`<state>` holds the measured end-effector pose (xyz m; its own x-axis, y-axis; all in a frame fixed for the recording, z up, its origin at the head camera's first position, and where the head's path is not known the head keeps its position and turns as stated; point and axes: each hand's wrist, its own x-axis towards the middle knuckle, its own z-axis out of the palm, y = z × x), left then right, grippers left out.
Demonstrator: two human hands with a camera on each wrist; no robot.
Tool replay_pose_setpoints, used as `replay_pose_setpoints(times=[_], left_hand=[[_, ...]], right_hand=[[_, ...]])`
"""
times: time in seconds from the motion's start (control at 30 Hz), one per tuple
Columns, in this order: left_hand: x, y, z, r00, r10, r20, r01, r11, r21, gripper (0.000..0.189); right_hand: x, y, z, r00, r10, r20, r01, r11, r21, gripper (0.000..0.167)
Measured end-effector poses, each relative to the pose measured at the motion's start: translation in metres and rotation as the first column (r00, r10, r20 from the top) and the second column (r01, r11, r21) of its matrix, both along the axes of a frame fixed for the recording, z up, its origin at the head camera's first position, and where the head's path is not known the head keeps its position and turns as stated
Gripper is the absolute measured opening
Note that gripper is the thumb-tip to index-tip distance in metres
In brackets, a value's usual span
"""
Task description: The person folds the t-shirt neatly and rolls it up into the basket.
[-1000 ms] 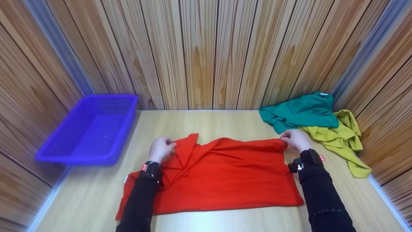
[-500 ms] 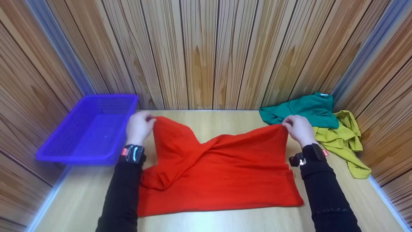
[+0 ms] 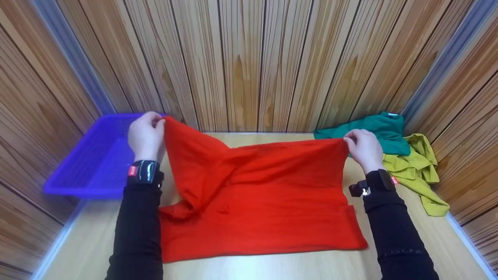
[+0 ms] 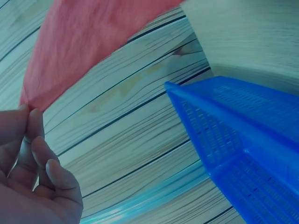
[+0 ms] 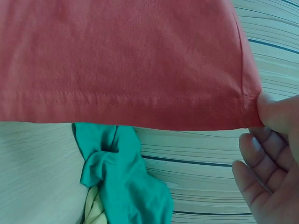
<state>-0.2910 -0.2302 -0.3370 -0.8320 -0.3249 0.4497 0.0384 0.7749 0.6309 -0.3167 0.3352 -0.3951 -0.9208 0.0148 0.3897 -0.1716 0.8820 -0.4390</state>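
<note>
Left hand (image 3: 146, 137): thumb and finger pinched on one raised far corner of the red cloth (image 3: 268, 198). Right hand (image 3: 365, 149): pinching the other, a stitched hem corner. Cloth's lower part flat mid-tabletop (image 3: 280, 268), its left portion creased, far side lifted. Purple basket (image 3: 83, 192) at the tabletop's far left corner. Far right corner: green cloth (image 3: 389, 134), partly over yellow cloth (image 3: 418, 169) along the right edge.

The cloth (image 3: 264, 221) is plain red, the left basket (image 3: 85, 192) violet. On the right, a green garment (image 3: 385, 130) and a mustard garment (image 3: 418, 171) show. Dark grain stripes the brown walls (image 3: 249, 70).
</note>
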Motion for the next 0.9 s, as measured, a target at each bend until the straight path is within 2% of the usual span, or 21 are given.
replay_pose_setpoints(times=[0.17,0.33,0.47,0.63,0.77,0.9], left_hand=[[0.0,0.002,0.015,0.998,0.031,-0.056,-0.028,0.998,0.055,0.018],[-0.003,0.008,0.029,0.992,0.02,-0.124,-0.009,0.996,0.09,0.015],[-0.006,0.013,0.037,0.986,-0.017,-0.168,0.035,0.994,0.103,0.015],[-0.008,0.019,0.04,0.984,-0.062,-0.168,0.087,0.985,0.148,0.015],[-0.01,0.024,0.04,0.982,-0.123,-0.145,0.153,0.964,0.219,0.015],[-0.012,0.027,0.037,0.963,-0.225,-0.148,0.257,0.931,0.26,0.015]], right_hand=[[0.001,0.001,0.001,1.0,0.009,-0.001,-0.009,1.0,0.001,0.022],[0.002,0.002,0.004,1.0,-0.003,-0.02,0.003,1.0,-0.002,0.021],[0.003,0.002,0.005,1.0,-0.014,-0.016,0.014,1.0,-0.019,0.022],[0.002,0.001,0.005,1.0,0.0,-0.016,-0.001,1.0,-0.023,0.023],[0.002,0.001,0.004,1.0,0.012,-0.011,-0.012,1.0,-0.025,0.022],[0.001,0.001,0.002,1.0,0.013,-0.001,-0.013,0.999,-0.034,0.022]])
